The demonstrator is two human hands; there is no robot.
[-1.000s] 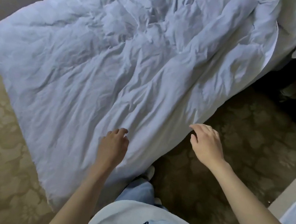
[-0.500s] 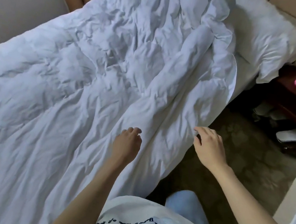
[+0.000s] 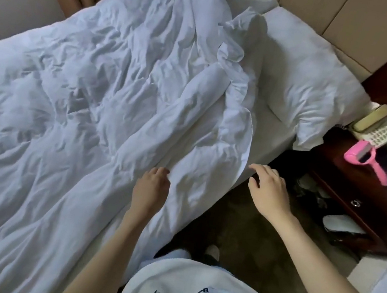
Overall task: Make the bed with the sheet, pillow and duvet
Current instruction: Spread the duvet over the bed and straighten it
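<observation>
Clearly the duvet [image 3: 98,107] lies rumpled over the bed, its top corner bunched short of the pillow [image 3: 306,88]. Left hand [image 3: 152,188] rests loosely curled on it, right hand [image 3: 267,192] hovers spread and empty beside its edge; best pinch that edge and draw it flat toward the pillow.

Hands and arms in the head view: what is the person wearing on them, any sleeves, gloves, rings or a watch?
Both forearms are bare; no sleeve reaches into view. The left hand and right hand wear no gloves, and no ring, watch or bracelet shows. Below them is a white T-shirt with dark handwritten-style lettering and a printed picture, partly cut off by the frame's lower edge.
</observation>
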